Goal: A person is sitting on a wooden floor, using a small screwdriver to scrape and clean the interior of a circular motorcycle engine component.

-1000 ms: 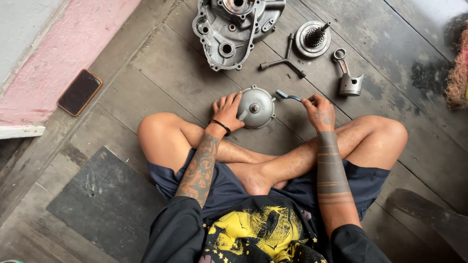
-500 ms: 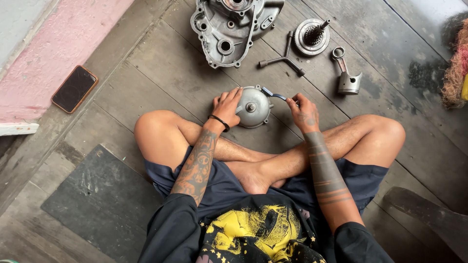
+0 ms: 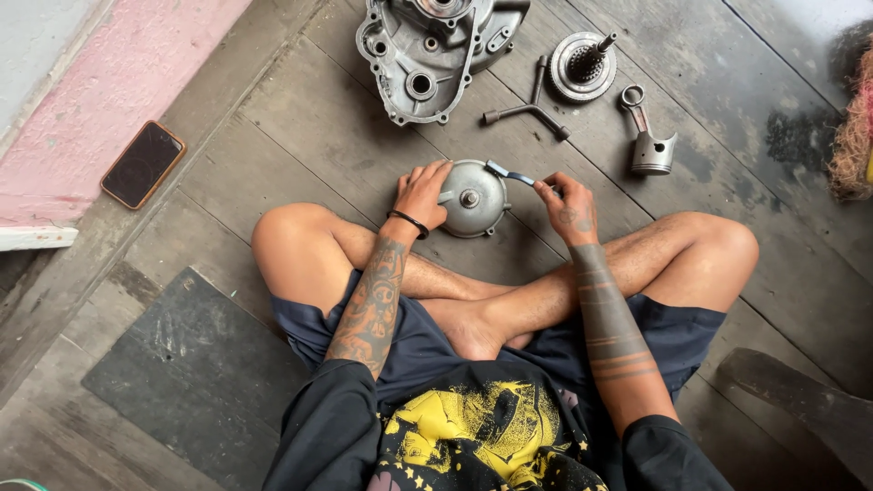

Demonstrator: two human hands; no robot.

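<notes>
Weathered grey floorboards (image 3: 300, 118) carry everything, and a person sits cross-legged on them with a round metal cover (image 3: 473, 197) lying just beyond the crossed shins. Left hand (image 3: 423, 193) cups the cover's left rim, fingers curled over its edge. Right hand (image 3: 566, 207) pinches the handle of a small blue-handled tool (image 3: 509, 175), whose tip touches the cover's upper right edge. Beyond the cover lie an engine case (image 3: 427, 50), a T-shaped wrench (image 3: 529, 107), a geared hub (image 3: 584, 65) and a piston with rod (image 3: 647, 136). Far left of the cover, a phone (image 3: 143, 165) lies face up.
</notes>
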